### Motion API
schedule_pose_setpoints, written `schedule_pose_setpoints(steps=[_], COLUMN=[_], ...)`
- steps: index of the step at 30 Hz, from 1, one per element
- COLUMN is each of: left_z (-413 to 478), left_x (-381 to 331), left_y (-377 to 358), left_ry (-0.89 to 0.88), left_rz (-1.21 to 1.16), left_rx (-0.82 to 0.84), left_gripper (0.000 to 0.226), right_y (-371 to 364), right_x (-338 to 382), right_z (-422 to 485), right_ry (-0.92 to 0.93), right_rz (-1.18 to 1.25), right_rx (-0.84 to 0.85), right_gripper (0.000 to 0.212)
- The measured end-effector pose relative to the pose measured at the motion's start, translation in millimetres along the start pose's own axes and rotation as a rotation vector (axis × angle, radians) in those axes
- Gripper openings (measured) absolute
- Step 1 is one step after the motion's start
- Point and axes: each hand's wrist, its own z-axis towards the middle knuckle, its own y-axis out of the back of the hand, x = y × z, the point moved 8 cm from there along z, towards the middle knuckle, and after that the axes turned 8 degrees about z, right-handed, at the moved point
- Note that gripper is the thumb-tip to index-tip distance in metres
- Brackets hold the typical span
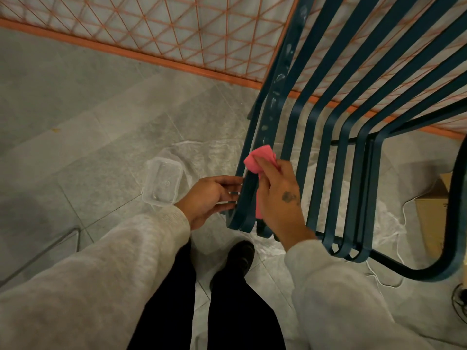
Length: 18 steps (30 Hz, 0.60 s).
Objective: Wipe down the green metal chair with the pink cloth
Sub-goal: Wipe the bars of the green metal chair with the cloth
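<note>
Slats of the dark green metal chair [326,127] fill the right of my view, flat painted bands that run down the back, bend sharply, then curl under at the seat front. My right hand [280,198] is clenched around the folded pink cloth [260,157], pressing it against the second slat from the chair's outer edge, just below a trail of pale smears and droplets [280,77] that runs up that band. My left hand [211,198] is released, fingers spread, tips touching the outermost slat to steady the frame.

Risks as I judge them:
- Cloth is bunched small, with a tail hanging under my palm. A stroke up the slat may only push the residue along instead of lifting it.
- Gaps between slats are narrow. Fingers or the cloth tail could snag there on a fast pass.
- Left hand only touches the frame without gripping it. A firm upward wipe might rock or slide the chair on the smooth grey floor tiles [83,104].
- Crinkled clear plastic sheet [209,152] lies under the chair and near my dark shoe [242,256]: slip hazard if I shift my weight.
- Clear plastic rectangular tub [163,183] sits on the floor just beside my left hand and could easily get kicked.

Paint looks semi-gloss and hard. The cloth looks soft and woven. Behind stands an orange wire lattice panel [156,29].
</note>
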Motion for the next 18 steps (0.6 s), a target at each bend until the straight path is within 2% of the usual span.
schedule_pose_setpoints(steps=[4, 10, 13, 15, 18], left_z=[-1.1, -0.5, 1.2, 2.5, 2.4], left_x=[0.6, 4.3, 6.6, 7.4, 8.5], left_y=[0.4, 0.4, 0.3, 0.0, -0.5], left_ry=[-0.005, -0.031, -0.028, -0.026, -0.046], left_rz=[-0.004, 0.005, -0.012, -0.019, -0.027], left_rx=[0.009, 0.013, 0.022, 0.039, 0.07], left_gripper=[0.056, 0.053, 0.054, 0.053, 0.05], right_y=[2.0, -8.5, -1.1, 12.8, 30.6], right_x=[0.1, 3.0, -3.1, -1.6, 33.9], right_z=[15.7, -44.9, -40.6, -22.3, 18.5], right_ry=[-0.024, 0.082, -0.104, -0.16, 0.07], right_rz=[0.005, -0.004, 0.201, 0.233, 0.055], right_rx=[0.015, 0.083, 0.149, 0.149, 0.128], right_gripper=[0.041, 0.042, 0.038, 0.034, 0.035])
